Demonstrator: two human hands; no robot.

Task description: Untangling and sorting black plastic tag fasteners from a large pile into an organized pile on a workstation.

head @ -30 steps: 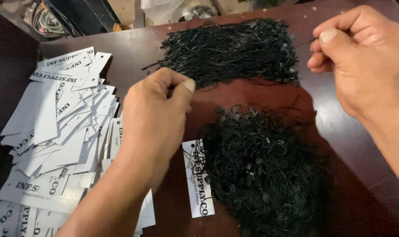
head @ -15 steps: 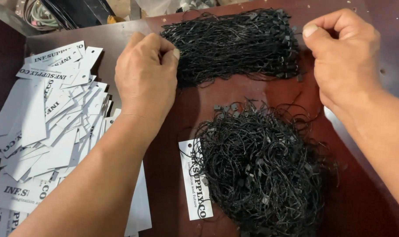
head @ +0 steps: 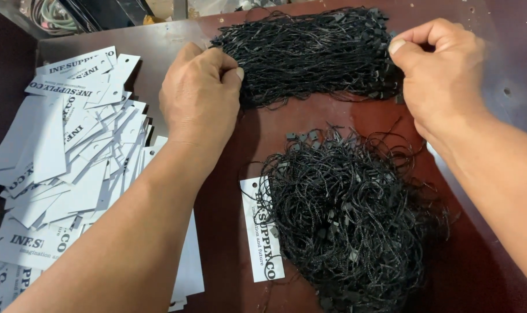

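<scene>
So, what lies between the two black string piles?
In the head view, only bare dark red table separates the straight bundle from the tangled pile.

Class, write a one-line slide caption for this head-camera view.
Left hand and right hand pinch the straight bundle of black cords, above a tangled cord pile beside white tags.

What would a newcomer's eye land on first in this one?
Two heaps of black cord: a flat bundle at the top, with the left hand and right hand pinching its two ends, and a tangled mound below. A spread of white card tags covers the dark red table at the left.
</scene>
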